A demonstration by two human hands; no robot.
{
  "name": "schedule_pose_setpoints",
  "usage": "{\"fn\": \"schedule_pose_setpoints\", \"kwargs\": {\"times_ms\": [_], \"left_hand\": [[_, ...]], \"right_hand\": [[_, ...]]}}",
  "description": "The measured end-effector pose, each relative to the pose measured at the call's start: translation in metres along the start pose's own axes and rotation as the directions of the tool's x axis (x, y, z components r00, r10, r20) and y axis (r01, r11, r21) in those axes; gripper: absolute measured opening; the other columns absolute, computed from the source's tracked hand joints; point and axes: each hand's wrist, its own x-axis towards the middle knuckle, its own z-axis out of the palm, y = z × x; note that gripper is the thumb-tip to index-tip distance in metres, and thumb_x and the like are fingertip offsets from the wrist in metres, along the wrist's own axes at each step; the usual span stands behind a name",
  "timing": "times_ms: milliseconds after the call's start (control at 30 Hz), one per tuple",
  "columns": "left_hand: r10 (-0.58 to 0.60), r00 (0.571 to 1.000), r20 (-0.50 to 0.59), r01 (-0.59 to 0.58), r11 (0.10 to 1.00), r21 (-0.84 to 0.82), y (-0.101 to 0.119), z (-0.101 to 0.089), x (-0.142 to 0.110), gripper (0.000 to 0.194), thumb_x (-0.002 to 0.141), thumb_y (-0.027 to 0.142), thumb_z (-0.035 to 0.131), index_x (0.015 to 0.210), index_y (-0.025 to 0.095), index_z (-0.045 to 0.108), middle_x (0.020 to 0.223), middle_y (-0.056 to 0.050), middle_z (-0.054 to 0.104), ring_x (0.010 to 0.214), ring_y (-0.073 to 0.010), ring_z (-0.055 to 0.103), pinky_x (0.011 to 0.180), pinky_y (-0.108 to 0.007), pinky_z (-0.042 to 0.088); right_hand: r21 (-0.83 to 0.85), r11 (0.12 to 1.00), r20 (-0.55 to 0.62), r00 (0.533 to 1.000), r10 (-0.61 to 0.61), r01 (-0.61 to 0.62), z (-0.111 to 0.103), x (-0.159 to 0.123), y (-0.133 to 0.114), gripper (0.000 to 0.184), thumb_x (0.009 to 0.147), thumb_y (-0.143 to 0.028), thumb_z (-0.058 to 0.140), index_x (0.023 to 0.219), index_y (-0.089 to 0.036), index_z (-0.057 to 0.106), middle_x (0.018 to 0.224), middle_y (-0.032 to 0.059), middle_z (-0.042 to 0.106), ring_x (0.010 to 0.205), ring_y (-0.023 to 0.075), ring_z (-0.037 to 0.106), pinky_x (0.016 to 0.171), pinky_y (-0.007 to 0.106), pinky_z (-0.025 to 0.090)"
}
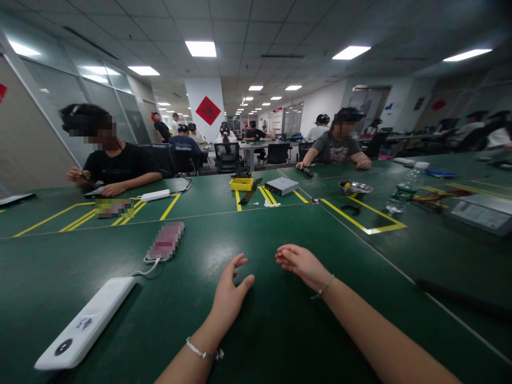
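My left hand [231, 290] rests on the green table [256, 320] with its fingers loosely apart and nothing in it. My right hand [301, 264] lies a little to its right, fingers curled in a pinch around a tiny orange item [281, 254] too small to name. Both wrists wear thin bracelets. The two hands sit about a hand's width apart near the table's middle.
A white power bank [86, 323] lies at the near left, cabled to a phone [165, 242]. Farther off are a yellow tray [241, 184], a grey box [281, 185], a metal bowl [355, 188] and a water bottle [404, 192]. Other people sit at the far side.
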Motion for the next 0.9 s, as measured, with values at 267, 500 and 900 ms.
{"fn": "schedule_pose_setpoints", "kwargs": {"times_ms": [267, 500, 900], "left_hand": [[-0.035, 0.999, -0.002, 0.035, 0.978, 0.205, -0.011, 0.001, 0.001, 0.042, 0.073, 0.028, 0.052, 0.113, 0.017, 0.048, 0.113, -0.009, 0.057, 0.110, -0.0224, 0.048, 0.094, -0.039, 0.034], [-0.043, 0.999, -0.001, 0.042, 0.975, 0.218, -0.011, 0.000, 0.002, 0.040, 0.073, 0.028, 0.050, 0.111, 0.017, 0.050, 0.116, -0.010, 0.054, 0.111, -0.0228, 0.047, 0.093, -0.038, 0.035], [-0.032, 0.999, 0.014, 0.026, 0.957, 0.287, -0.008, 0.000, 0.000, 0.039, 0.073, 0.029, 0.050, 0.110, 0.018, 0.052, 0.115, -0.009, 0.054, 0.113, -0.0238, 0.045, 0.097, -0.040, 0.032]], "right_hand": [[-0.818, 0.338, -0.575, 0.670, -0.470, -0.465, -0.178, 0.005, 0.006, 0.031, 0.078, -0.032, 0.043, 0.093, -0.014, 0.063, 0.091, 0.0157, 0.060, 0.086, 0.0270, 0.055, 0.073, 0.037, 0.041], [-0.743, 0.317, -0.669, 0.649, -0.361, -0.590, -0.191, 0.003, 0.018, 0.035, 0.078, -0.039, 0.040, 0.096, -0.020, 0.064, 0.099, 0.0150, 0.059, 0.090, 0.0319, 0.054, 0.068, 0.039, 0.043], [-0.737, 0.345, -0.662, 0.518, -0.542, -0.582, -0.162, 0.004, 0.014, 0.048, 0.078, -0.042, 0.040, 0.113, -0.011, 0.054, 0.126, 0.0194, 0.041, 0.121, 0.0368, 0.027, 0.091, 0.052, 0.030]]}}
